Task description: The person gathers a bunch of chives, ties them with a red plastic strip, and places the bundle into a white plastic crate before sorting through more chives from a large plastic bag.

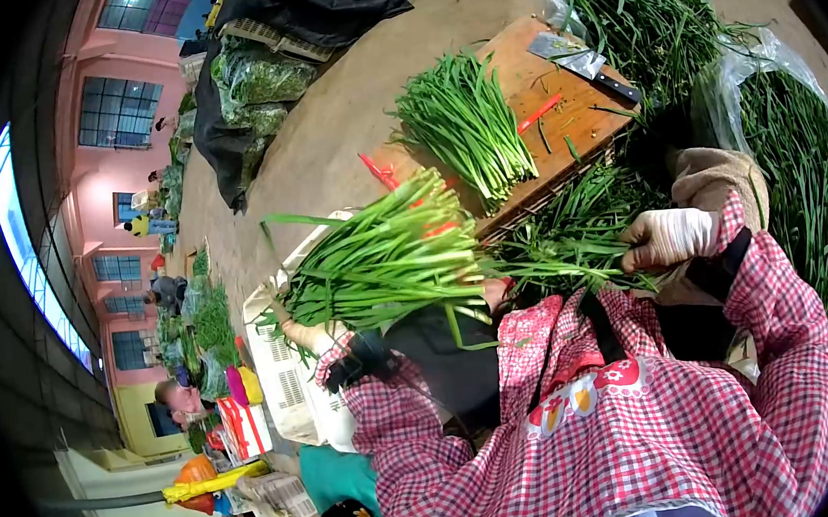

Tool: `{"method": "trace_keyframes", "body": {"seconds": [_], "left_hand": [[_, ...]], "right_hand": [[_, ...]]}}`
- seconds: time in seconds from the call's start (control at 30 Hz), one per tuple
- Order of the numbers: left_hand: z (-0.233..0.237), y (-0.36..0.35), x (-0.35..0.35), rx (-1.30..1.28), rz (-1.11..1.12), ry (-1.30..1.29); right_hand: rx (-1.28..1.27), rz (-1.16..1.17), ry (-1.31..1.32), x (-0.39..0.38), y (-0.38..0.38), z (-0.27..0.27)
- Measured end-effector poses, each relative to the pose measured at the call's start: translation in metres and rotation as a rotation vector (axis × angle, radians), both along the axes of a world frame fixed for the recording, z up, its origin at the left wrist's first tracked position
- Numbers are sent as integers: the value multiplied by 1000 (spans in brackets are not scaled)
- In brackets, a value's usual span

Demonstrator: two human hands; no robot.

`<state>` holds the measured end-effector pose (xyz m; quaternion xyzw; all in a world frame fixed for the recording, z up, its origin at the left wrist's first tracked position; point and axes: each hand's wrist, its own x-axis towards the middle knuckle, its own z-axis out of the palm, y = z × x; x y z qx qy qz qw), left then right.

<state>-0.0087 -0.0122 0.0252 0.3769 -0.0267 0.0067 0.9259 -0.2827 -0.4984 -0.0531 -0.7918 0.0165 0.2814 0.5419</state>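
My left hand [304,333] is under and around the leafy side of a large bunch of green stalks [384,256], whose pale ends point up and right. My right hand [663,239], its fingers wrapped in whitish tape, is closed on a few loose green leaves [581,259] above my lap. Beyond them, a second bunch [472,130] lies on a wooden board [570,132] with red strips [540,113] near it. A cleaver [584,64] with a black handle lies at the board's far right.
Plastic bags of long green leaves [795,166] stand at the right, with a leafy pile [644,17] behind the board. A white crate [282,378] is at my left. Covered produce [260,75] sits farther off. Other people [182,402] are in the left background.
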Motion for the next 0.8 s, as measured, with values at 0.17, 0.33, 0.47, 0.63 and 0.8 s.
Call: {"method": "trace_keyframes", "body": {"seconds": [0.17, 0.33, 0.47, 0.63, 0.8], "left_hand": [[10, -5, -4, 65, 89, 128], [-3, 0, -1, 212, 259, 68], [7, -25, -27, 22, 20, 64], [25, -77, -50, 100, 488, 308], [-11, -21, -24, 1, 246, 148]], "right_hand": [[-694, 229, -466, 7, 4, 3], [-81, -134, -699, 51, 51, 9], [469, -63, -275, 98, 105, 18], [1315, -436, -63, 101, 153, 19], [1290, -223, -272, 72, 125, 1]]}}
